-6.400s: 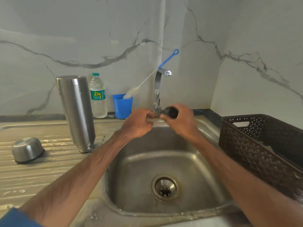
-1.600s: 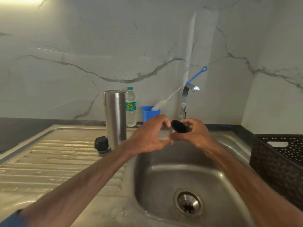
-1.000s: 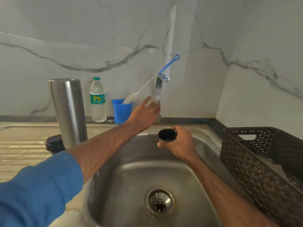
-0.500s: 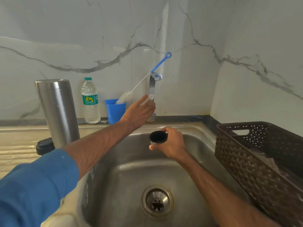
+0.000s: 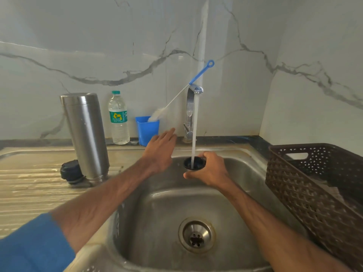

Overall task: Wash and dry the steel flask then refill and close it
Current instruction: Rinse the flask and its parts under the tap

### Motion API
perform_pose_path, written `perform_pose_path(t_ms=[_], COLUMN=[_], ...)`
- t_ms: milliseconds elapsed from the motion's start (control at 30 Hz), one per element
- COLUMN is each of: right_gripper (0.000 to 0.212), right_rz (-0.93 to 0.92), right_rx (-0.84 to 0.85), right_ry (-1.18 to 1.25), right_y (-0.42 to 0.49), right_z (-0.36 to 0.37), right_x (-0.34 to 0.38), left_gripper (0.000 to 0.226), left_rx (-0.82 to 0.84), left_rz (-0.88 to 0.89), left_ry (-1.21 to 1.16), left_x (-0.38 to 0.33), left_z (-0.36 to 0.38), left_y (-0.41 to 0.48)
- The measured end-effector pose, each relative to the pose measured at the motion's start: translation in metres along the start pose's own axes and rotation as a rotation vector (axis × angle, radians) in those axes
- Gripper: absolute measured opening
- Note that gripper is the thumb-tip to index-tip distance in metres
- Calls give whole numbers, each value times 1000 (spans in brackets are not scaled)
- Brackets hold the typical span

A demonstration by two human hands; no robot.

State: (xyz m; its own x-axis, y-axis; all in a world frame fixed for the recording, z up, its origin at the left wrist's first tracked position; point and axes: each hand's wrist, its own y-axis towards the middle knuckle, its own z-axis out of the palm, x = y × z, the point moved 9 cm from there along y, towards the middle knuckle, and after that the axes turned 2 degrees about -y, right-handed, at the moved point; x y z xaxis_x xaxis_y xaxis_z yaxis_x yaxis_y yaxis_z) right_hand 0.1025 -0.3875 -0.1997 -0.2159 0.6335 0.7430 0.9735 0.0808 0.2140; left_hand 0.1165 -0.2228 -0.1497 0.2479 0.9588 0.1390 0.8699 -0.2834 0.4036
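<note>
The steel flask (image 5: pixel 86 134) stands upright on the drainboard, left of the sink (image 5: pixel 243 173). A black stopper (image 5: pixel 71 171) lies at its foot. My right hand (image 5: pixel 211 170) grips a small black cup-shaped lid (image 5: pixel 194 163), mouth up, over the basin. Water runs from the tap (image 5: pixel 190 112) straight into that lid. My left hand (image 5: pixel 160 150) is stretched out with straight fingers just left of the tap's base and holds nothing.
A plastic water bottle (image 5: pixel 118 118) and a blue cup (image 5: pixel 147 129) holding a bottle brush (image 5: pixel 176 99) stand against the marble wall. A brown perforated basket (image 5: pixel 314 185) sits right of the sink. The drain (image 5: pixel 196 235) is open.
The tap now runs; water falls into the lid. My left hand has drawn back from the tap lever. Earlier both hands rubbed the lid, then my right hand turned it mouth up.
</note>
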Motion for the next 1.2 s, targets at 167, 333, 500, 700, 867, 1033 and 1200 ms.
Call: perform_pose_path(t_ms=[167, 333, 500, 700, 867, 1033, 1200], right_gripper=[55, 49, 49, 42, 47, 48, 41], right_rz=[-44, -8, 8, -5, -32, -60, -109], right_rx=[-27, -53, -115, -29, -5, -56, -78], right_ry=[50, 47, 130, 68, 7, 51, 45], right_y=[-1, -5, 0, -2, -4, -3, -2], right_z=[-12, -14, -19, -4, -2, -11, -13], right_x=[16, 8, 6, 7, 10, 13, 20], left_gripper=[52, 53, 51, 57, 58, 61, 58], left_rx=[166, 146, 169, 177, 174, 191, 207], left_rz=[-220, -304, -256, -251, -264, -248, -193], left_ry=[-493, -631, -602, -653, -688, -714, -765], left_x=[2, 3, -12, -20, -16, -16, -23], left_z=[40, 48, 53, 52, 54, 53, 52], left_y=[-35, -39, -40, -36, -35, -35, -33])
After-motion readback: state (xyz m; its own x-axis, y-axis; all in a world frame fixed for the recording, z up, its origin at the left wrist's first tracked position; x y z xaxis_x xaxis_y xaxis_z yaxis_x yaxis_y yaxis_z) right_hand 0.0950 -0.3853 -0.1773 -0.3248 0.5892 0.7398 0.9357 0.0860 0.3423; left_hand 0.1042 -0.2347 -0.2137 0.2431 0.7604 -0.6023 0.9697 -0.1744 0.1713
